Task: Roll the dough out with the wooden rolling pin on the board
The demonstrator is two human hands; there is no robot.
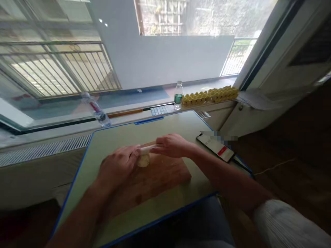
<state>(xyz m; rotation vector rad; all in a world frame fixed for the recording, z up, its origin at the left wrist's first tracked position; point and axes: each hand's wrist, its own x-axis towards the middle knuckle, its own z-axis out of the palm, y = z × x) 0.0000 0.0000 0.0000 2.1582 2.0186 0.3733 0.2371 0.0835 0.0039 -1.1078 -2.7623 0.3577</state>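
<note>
A short white rolling pin (147, 149) spans the gap between my two hands. My right hand (170, 145) is closed around its right end. At the other end, the fingers of my left hand (119, 162) are closed on the pin, beside the edge of a small pale round of dough (143, 160). The dough lies flat on a brown wooden cutting board (162, 175), just under and in front of the pin. My left hand and forearm hide part of the board's left side.
The board rests on a pale table (178, 125) with a blue edge. A phone (216, 146) with a cable lies at its right. Along the window sill stand plastic bottles (178, 96) (102, 117), a keyboard (161, 110) and yellow egg trays (210, 95).
</note>
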